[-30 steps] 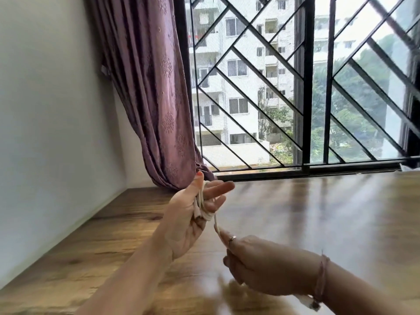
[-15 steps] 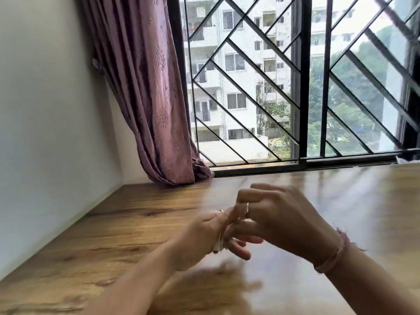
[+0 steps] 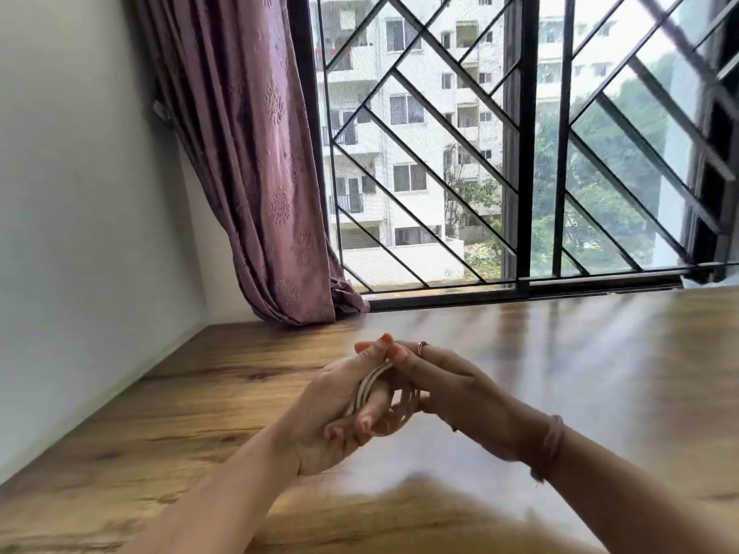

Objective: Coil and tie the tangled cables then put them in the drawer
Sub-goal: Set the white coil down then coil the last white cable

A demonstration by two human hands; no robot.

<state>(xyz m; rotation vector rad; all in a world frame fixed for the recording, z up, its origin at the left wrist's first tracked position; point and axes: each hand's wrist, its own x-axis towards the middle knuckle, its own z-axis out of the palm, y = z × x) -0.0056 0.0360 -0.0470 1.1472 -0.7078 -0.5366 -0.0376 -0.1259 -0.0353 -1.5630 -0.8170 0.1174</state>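
A thin white cable (image 3: 370,387) is coiled in several loops around the fingers of my left hand (image 3: 336,413), which grips the bundle just above the wooden tabletop (image 3: 580,373). My right hand (image 3: 452,389) meets it from the right. Its fingertips pinch the cable near the top of the coil, and more loops (image 3: 408,405) show under its fingers. The cable's ends are hidden between the two hands. No drawer is in view.
A white wall (image 3: 80,233) bounds the tabletop on the left. A purple curtain (image 3: 260,173) hangs down to the back left corner. A barred window (image 3: 520,153) runs along the far edge of the tabletop.
My right hand came up from below the coil and now lies against my left hand at its top. The loose strand that hung between the hands is gone from view.
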